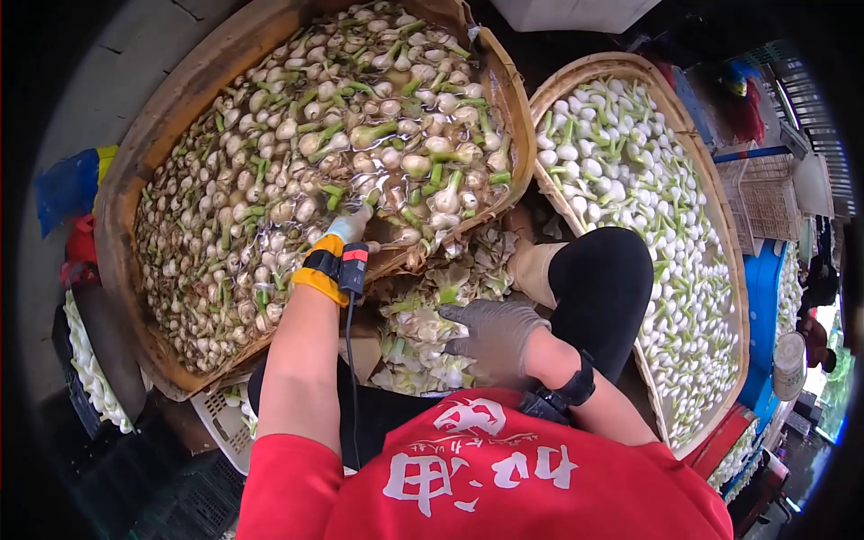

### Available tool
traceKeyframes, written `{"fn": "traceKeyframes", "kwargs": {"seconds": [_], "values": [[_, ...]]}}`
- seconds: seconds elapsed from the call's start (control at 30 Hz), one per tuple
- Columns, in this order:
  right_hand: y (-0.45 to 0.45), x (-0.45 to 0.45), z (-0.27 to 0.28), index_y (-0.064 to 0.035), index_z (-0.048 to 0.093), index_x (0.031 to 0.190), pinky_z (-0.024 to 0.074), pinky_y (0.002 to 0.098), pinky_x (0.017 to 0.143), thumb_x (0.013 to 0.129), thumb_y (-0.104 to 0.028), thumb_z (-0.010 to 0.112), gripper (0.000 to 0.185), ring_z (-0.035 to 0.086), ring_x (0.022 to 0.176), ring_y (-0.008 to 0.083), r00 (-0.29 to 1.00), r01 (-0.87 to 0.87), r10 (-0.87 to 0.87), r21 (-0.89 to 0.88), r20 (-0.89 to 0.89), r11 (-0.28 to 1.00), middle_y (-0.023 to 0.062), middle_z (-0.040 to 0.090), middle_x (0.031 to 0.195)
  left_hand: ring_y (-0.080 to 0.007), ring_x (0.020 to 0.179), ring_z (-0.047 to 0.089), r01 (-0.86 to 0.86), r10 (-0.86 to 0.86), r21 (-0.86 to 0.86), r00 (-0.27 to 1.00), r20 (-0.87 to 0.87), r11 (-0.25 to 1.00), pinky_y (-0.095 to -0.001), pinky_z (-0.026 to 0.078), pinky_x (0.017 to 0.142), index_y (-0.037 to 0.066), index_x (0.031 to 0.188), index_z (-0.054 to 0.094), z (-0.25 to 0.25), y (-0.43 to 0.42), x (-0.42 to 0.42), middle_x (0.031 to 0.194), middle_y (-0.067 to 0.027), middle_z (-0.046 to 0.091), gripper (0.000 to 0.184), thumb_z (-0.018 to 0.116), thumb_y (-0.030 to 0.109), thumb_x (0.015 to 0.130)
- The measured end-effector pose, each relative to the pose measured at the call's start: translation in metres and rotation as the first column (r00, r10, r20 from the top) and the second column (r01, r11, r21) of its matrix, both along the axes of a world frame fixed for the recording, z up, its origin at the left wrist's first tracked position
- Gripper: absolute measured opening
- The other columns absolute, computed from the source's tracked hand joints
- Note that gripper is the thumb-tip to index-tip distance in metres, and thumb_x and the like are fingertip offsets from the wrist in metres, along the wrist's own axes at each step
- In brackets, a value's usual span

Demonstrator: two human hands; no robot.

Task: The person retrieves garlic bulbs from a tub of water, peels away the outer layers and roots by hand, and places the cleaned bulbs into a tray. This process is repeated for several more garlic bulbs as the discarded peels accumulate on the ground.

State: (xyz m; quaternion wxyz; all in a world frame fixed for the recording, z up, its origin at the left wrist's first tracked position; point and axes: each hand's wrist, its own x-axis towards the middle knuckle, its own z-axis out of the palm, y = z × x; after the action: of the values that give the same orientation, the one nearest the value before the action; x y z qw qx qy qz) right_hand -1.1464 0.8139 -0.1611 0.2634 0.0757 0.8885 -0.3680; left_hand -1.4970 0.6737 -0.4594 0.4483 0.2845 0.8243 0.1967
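Two gloved hands are within my view from the head camera. I find the left hand [353,221] reaching over the near rim of a large brown tub [119,247], its fingertips among the soiled bulbs [416,166], which lie crowded in murky water. I note a green stem [372,195] at those fingertips; I cannot tell whether the hand grips it. A yellow cuff [310,278] and a strapped black-and-red device [354,266] sit at that wrist. The right hand [499,337], in a grey glove, shows partly blurred above a heap of peelings [416,355] between the person's legs, its fingers spread wide. A dark wristband [577,385] sits behind that glove. To the right I record a second tub [652,76] of white bulbs [630,184], beside the bent knee [619,263]. A pale basket [219,419] shows at the large tub's near edge.
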Motion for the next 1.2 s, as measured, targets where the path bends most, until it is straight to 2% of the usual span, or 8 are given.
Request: {"fn": "traceKeyframes", "kwargs": {"seconds": [0.03, 0.07, 0.1, 0.33, 0.43, 0.57, 0.87, 1.2], "values": [[-0.002, -0.001, 0.007, -0.0145, 0.054, 0.134, 0.0480, 0.0444, 0.091, 0.092, -0.040, 0.055, 0.049, 0.060, 0.108, 0.0363, 0.991, 0.123, -0.124, -0.021, -0.047, 0.992, 0.0195, 0.061, 0.120, -0.0275, 0.074, 0.071, 0.009, -0.009, 0.006, 1.000, 0.010, 1.000, -0.0340, 0.058, 0.059, 0.005, 0.136, 0.044, 0.070, 0.027, 0.030, 0.114, -0.0169, 0.063, 0.067, 0.062, 0.051, 0.089], [-0.003, -0.001, 0.011, -0.0164, 0.057, 0.131, 0.0500, 0.0441, 0.086, 0.094, -0.032, 0.054, 0.041, 0.061, 0.104, 0.0352, 0.965, 0.240, -0.244, -0.050, -0.095, 0.969, 0.0185, 0.061, 0.116, -0.0212, 0.065, 0.069, -0.584, 0.641, -0.266, 0.679, 0.358, 0.767, -0.0275, 0.054, 0.053, 0.004, 0.123, 0.054, 0.152, 0.040, 0.054, 0.100, -0.0149, 0.067, 0.061, 0.055, 0.056, 0.092], [-0.004, 0.000, 0.010, -0.0124, 0.064, 0.122, 0.0506, 0.0424, 0.082, 0.093, -0.028, 0.057, 0.034, 0.062, 0.097, 0.0340, 0.934, 0.281, -0.291, -0.078, -0.207, 0.957, 0.0170, 0.063, 0.111, -0.0154, 0.054, 0.063, -0.481, 0.502, -0.217, 0.611, 0.612, 0.850, -0.0221, 0.047, 0.044, 0.005, 0.108, 0.061, 0.135, 0.028, 0.041, 0.084, -0.0102, 0.068, 0.061, 0.046, 0.062, 0.093], [-0.011, -0.030, 0.022, -0.0108, 0.070, 0.099, 0.0504, 0.0427, 0.075, 0.089, -0.027, 0.063, 0.021, 0.062, 0.082, 0.0324, 0.853, 0.395, -0.443, -0.212, -0.278, 0.894, 0.0116, 0.065, 0.088, -0.0080, 0.048, 0.049, -0.695, 0.456, 0.190, 0.628, 0.631, 0.693, -0.0198, 0.035, 0.040, 0.007, 0.104, 0.063, 0.311, -0.002, 0.137, 0.079, -0.0037, 0.066, 0.060, 0.023, 0.052, 0.103], [-0.022, -0.044, 0.024, -0.0092, 0.068, 0.091, 0.0499, 0.0426, 0.072, 0.086, -0.026, 0.063, 0.018, 0.062, 0.082, 0.0313, 0.576, 0.417, -0.504, -0.299, -0.643, 0.858, 0.0118, 0.064, 0.085, -0.0082, 0.048, 0.051, -0.694, 0.527, 0.294, 0.702, 0.478, 0.658, -0.0192, 0.036, 0.041, 0.005, 0.107, 0.061, 0.360, -0.012, 0.184, 0.081, -0.0054, 0.067, 0.060, 0.024, 0.051, 0.103], [-0.028, -0.041, 0.044, -0.0115, 0.073, 0.096, 0.0520, 0.0388, 0.072, 0.084, -0.024, 0.067, 0.019, 0.065, 0.081, 0.0277, 0.633, 0.283, -0.186, 0.001, -0.751, 0.959, 0.0068, 0.070, 0.089, -0.0056, 0.050, 0.048, -0.763, 0.582, 0.396, 0.647, 0.493, 0.511, -0.0187, 0.037, 0.043, 0.004, 0.107, 0.062, 0.366, -0.021, 0.223, 0.069, -0.0003, 0.057, 0.052, 0.032, 0.046, 0.104], [-0.052, -0.019, 0.060, -0.0072, 0.067, 0.080, 0.0493, 0.0436, 0.067, 0.079, -0.021, 0.063, 0.014, 0.062, 0.074, 0.0340, 0.742, 0.431, -0.371, -0.027, -0.558, 0.902, 0.0129, 0.065, 0.077, -0.0087, 0.052, 0.048, -0.167, 0.480, 0.710, 0.836, -0.266, 0.684, -0.0234, 0.043, 0.053, 0.003, 0.109, 0.064, 0.362, -0.030, 0.246, 0.068, 0.0009, 0.056, 0.037, 0.042, 0.032, 0.104], [-0.055, -0.013, 0.076, -0.0022, 0.064, 0.082, 0.0503, 0.0355, 0.067, 0.081, -0.016, 0.067, 0.014, 0.062, 0.069, 0.0254, 0.684, 0.406, -0.558, -0.390, -0.470, 0.827, 0.0133, 0.062, 0.075, -0.0157, 0.100, 0.052, -0.694, 0.385, 0.691, 0.705, 0.596, 0.200, -0.0322, 0.047, 0.082, -0.005, 0.136, 0.036, 0.366, -0.047, 0.246, 0.113, -0.0104, 0.058, 0.051, 0.052, 0.025, 0.098]]}}
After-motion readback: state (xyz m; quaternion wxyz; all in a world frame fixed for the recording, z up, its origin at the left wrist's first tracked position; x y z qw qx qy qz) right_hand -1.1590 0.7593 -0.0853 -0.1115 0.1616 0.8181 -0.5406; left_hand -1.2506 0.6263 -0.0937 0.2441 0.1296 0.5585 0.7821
